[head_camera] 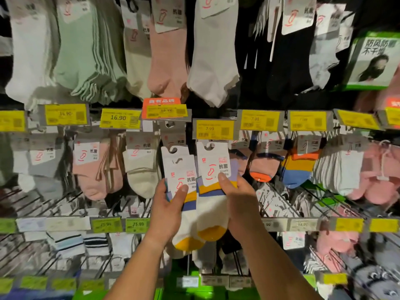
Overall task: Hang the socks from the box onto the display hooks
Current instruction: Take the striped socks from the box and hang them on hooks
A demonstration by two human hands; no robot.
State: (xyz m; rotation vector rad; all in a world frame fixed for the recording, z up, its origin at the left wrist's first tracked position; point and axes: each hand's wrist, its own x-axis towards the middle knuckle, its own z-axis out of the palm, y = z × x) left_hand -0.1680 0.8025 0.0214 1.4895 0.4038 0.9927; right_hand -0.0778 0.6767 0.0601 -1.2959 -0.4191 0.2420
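Note:
My left hand (167, 210) grips a pack of white socks with purple, yellow and blue stripes and a yellow toe (184, 226), thumb on its white card label. My right hand (237, 199) grips a matching sock pack (211, 215), thumb pressed on its label. Both packs are held upright side by side in front of the middle row of the display. The hook hole in the right pack's card (209, 145) sits just under the yellow 7.99 price tag (213, 129). The hook behind that tag is hidden. No box is in view.
Rows of hanging socks fill the rack: green, pink and white pairs above, pink, cream and orange-blue pairs (299, 167) on either side. Yellow price tags (118, 118) line the rails. Bare wire hooks (279, 204) stick out at the lower right and lower left.

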